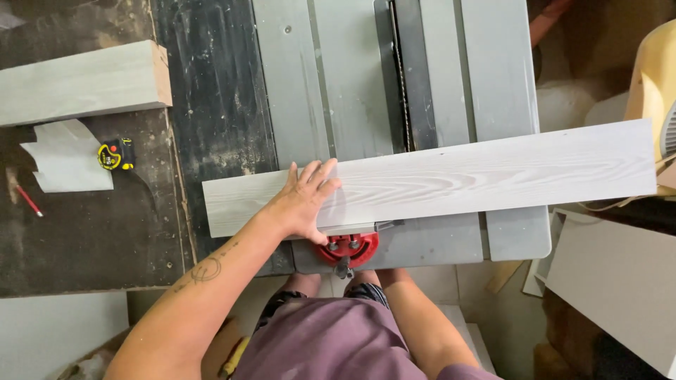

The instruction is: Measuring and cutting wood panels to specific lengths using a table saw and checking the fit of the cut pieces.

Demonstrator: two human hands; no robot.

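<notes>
- Purple shirt (331, 345) sits closest to the lens, bottom centre; our two forearms come out from either side of it.
- Dark work surface (84, 239) fills the left half, scuffed and speckled w/ pale marks.
- Grey saw table (436, 77) takes up centre-right; the blade (403, 84) runs top to bottom in its slot, edge-on to us.
- Long pale wood-grain plank (479, 176) lies crosswise over the saw table, left end over the dark surface, right end overhanging the table's right edge. It crosses the blade slot approx at mid-length.
- Shorter thick grey board (84, 81) rests top left on the dark surface, well apart from the plank.
- White panel (620, 281) leans at lower right, off the table.
- Our left hand (304, 204) lies flat on the plank's left part, fingers (317, 172) spread open and pressing down, thumb at the plank's near edge; not wrapped around anything.
- Our right hand: only the forearm shows, going under the saw table's near edge, so we can't tell if those fingers are open or closed.
- Pale scrap sheet (67, 158) lies left, below the thick board.
- Red mitre gauge head (348, 248) sits just below the plank's near edge, touching our left thumb.
- Yellow-black tape measure (115, 154) sits just beside the scrap sheet.
- Red pencil (28, 200) lies at far left.
</notes>
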